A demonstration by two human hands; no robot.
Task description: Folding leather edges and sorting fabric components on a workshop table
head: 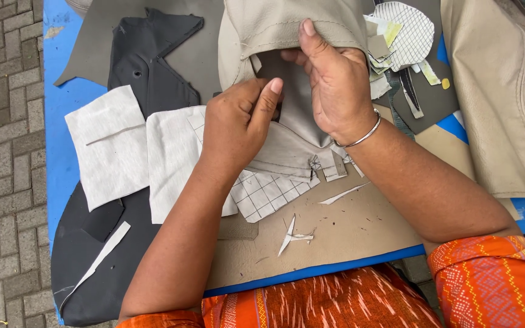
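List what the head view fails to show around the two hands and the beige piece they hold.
- Left hand: fingertips tucked into the beige stitched piece, so their grip is hidden.
- Right hand: palm and fingers hidden behind its own back and the piece's folded edge.
- Beige piece: top cut off by the frame's upper edge.
- Beige cover at right: runs past the right edge.
- Grid-marked sheet: mostly under the left forearm and the piece.

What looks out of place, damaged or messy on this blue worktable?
Nothing looks damaged. Thin pale offcut slivers lie scattered on the tan cardboard sheet, and mixed scraps pile beside the right hand. Both hands, the left hand included, grip the beige stitched leather piece.
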